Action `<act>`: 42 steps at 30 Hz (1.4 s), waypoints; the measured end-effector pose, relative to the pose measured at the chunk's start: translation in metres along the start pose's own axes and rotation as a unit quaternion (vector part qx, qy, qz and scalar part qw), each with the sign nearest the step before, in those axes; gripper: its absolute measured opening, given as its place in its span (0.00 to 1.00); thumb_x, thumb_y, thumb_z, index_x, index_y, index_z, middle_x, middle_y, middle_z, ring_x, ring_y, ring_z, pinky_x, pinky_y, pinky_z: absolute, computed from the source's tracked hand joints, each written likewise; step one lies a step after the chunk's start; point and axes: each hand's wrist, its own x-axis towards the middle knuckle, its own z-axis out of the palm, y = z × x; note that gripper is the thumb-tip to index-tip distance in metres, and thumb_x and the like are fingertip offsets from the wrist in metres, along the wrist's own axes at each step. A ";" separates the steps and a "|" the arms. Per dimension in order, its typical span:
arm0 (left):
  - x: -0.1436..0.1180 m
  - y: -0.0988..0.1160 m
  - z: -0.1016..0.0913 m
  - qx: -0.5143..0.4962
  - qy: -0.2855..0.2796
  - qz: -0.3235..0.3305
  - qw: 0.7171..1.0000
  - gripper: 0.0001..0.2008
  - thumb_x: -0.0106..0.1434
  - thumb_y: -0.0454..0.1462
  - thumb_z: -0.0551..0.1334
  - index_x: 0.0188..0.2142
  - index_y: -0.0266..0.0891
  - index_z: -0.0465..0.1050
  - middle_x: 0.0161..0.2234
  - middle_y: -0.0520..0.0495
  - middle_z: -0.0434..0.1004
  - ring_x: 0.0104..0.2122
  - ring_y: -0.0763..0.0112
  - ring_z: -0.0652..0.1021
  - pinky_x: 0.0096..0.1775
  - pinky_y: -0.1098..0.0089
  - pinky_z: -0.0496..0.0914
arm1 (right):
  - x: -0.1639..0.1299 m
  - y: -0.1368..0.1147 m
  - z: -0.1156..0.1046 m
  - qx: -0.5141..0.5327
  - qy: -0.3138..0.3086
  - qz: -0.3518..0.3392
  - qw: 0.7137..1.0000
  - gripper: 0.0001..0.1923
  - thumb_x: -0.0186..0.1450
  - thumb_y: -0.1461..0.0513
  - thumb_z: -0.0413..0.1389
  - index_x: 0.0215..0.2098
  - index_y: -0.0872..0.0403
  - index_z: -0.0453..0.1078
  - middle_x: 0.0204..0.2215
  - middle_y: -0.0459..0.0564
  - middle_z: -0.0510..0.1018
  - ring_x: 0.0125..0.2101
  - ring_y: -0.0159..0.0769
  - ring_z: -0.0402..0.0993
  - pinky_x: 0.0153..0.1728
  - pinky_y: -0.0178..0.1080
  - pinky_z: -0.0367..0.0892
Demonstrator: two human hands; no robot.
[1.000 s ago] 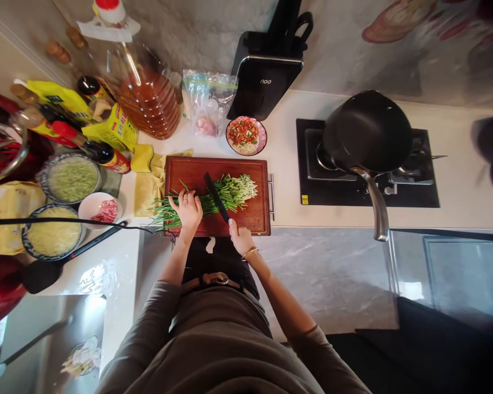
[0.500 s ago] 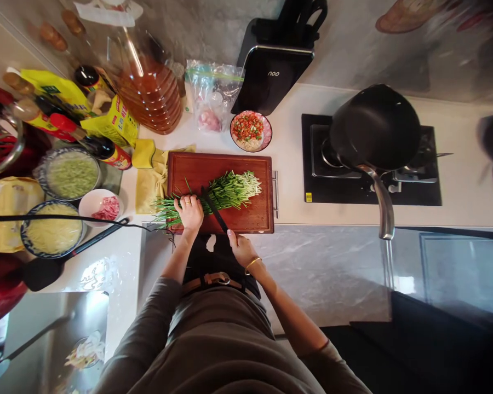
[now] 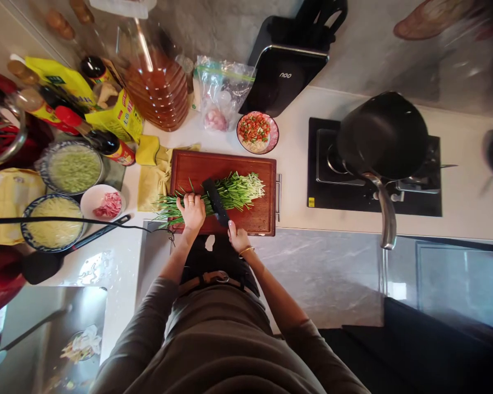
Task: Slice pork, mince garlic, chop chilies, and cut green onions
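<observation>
A bunch of green chives [image 3: 234, 192] lies across a reddish wooden cutting board [image 3: 258, 219] at the counter's front edge. My left hand [image 3: 192, 209] presses down on the bunch near its leafy left end. My right hand [image 3: 238, 238] grips the handle of a black-bladed knife [image 3: 215, 199], whose blade lies across the chives just right of my left hand. The pale stem ends point right.
A black pan [image 3: 380, 137] sits on the gas hob [image 3: 320, 189] to the right. A small bowl of chopped red peppers [image 3: 257, 131] stands behind the board. Bowls of shredded vegetables [image 3: 73, 171], a meat dish [image 3: 103, 203], bottles and an oil jug [image 3: 158, 90] crowd the left.
The knife blade has moved left along the chives, closer to my left hand, and now lies flatter over the bunch. My left hand stays on the chives.
</observation>
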 end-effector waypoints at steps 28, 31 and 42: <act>-0.021 -0.018 -0.008 0.000 -0.052 0.124 0.991 0.26 0.65 0.40 0.52 0.60 0.32 0.57 0.52 0.35 0.70 0.54 0.54 0.68 0.58 0.52 0.57 | -0.037 -0.016 -0.027 -0.052 -0.008 -0.046 0.998 0.27 0.71 0.53 0.35 0.38 0.56 0.73 0.34 0.57 0.80 0.37 0.39 0.77 0.35 0.34 0.63; -0.025 -0.028 -0.019 -0.015 -0.035 0.145 0.989 0.33 0.62 0.44 0.56 0.62 0.32 0.52 0.56 0.36 0.67 0.59 0.53 0.62 0.62 0.46 0.45 | -0.037 -0.017 -0.025 -0.048 -0.020 -0.060 0.997 0.25 0.71 0.54 0.36 0.45 0.55 0.72 0.40 0.56 0.80 0.42 0.39 0.76 0.40 0.34 0.64; -0.015 -0.061 0.001 -0.099 -0.063 0.192 0.974 0.17 0.66 0.37 0.51 0.53 0.39 0.66 0.53 0.43 0.71 0.57 0.65 0.67 0.61 0.55 0.58 | -0.020 -0.029 -0.033 -0.066 -0.102 0.003 0.993 0.32 0.70 0.51 0.33 0.37 0.60 0.75 0.36 0.65 0.79 0.42 0.43 0.76 0.42 0.38 0.65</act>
